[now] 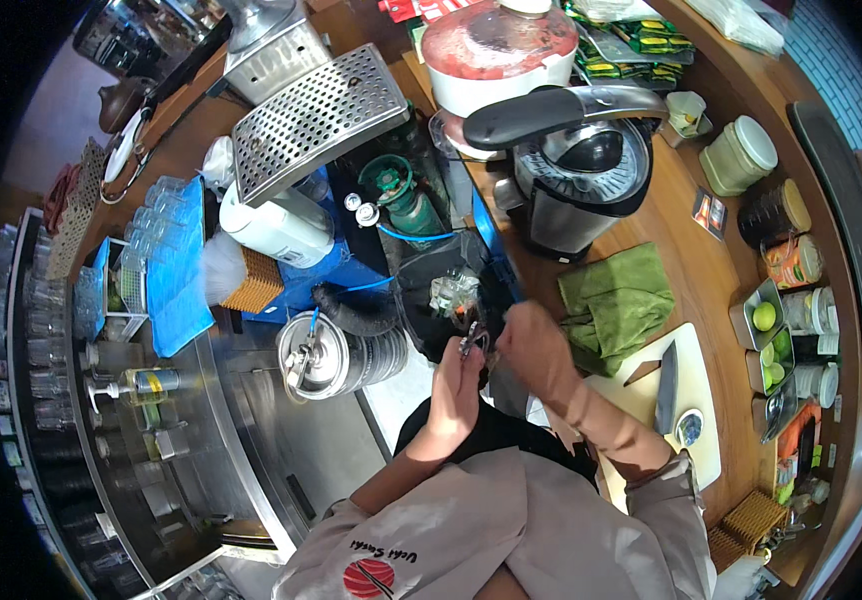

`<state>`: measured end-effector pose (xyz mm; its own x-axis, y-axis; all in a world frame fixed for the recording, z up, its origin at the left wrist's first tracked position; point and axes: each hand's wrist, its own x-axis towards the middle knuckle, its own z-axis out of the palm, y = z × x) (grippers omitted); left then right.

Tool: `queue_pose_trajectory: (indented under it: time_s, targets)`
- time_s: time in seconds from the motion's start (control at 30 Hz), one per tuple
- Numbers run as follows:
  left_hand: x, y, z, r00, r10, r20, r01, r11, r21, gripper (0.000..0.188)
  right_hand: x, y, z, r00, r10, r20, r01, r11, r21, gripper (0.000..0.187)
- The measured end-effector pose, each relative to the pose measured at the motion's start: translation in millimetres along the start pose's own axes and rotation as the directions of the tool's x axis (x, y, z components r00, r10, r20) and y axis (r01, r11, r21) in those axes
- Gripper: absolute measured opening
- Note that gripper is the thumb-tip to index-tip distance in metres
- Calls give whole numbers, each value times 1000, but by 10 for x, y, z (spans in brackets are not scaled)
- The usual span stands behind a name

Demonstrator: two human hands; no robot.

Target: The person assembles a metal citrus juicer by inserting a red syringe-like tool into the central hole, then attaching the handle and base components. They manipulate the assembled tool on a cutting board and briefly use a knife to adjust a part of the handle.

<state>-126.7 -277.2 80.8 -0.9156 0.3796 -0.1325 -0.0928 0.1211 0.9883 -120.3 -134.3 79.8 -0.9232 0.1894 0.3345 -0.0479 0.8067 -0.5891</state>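
Note:
Both my hands meet in front of me, over a dark bin (421, 300). My left hand (454, 392) is closed around a small shiny metal tool (472, 340); its exact kind is too small to make out. Just beside it, my right hand (533, 345) is curled with the fingers pressed together, and whatever it may hold is hidden. Beyond the tool, crumpled clear plastic (454, 293) lies in the bin, with a bit of orange near it. To the right, a crumpled green cloth (616, 305) rests on the wooden counter (691, 290).
A white cutting board (701, 400) bears a knife (667, 390). Behind the cloth stands a citrus juicer (576, 190) with a long lever. Limes (765, 317) and jars (741, 155) line the counter's right side. A steel keg (336, 355) stands at left, below a perforated metal tray (321, 120).

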Motion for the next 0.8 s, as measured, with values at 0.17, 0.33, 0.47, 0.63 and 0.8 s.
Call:
queue_pose_trajectory:
  time_s: [0.17, 0.33, 0.47, 0.63, 0.8]
  targets:
    - [-28, -259, -319, 927, -374, 41, 354, 833, -425, 19, 389, 227, 52, 991, -75, -110, 86, 991, 103, 8]
    - [27, -244, -646, 949, -299, 96, 238, 487, -840, 22, 497, 259, 693, 991, -30, 133, -3, 970, 243, 7]
    - [16, -123, -807, 978, -182, 99, 162, 375, -913, 22, 493, 390, 1190, 958, 29, 285, -92, 973, 211, 9]
    - [-27, 25, -881, 985, -166, 52, 106, 331, -938, 23, 501, 561, 1526, 981, -98, 165, 42, 949, 312, 5]
    - [-21, 120, -874, 989, -133, 59, 97, 303, -948, 23, 515, 468, 1466, 957, 87, 276, -136, 977, 163, 9]
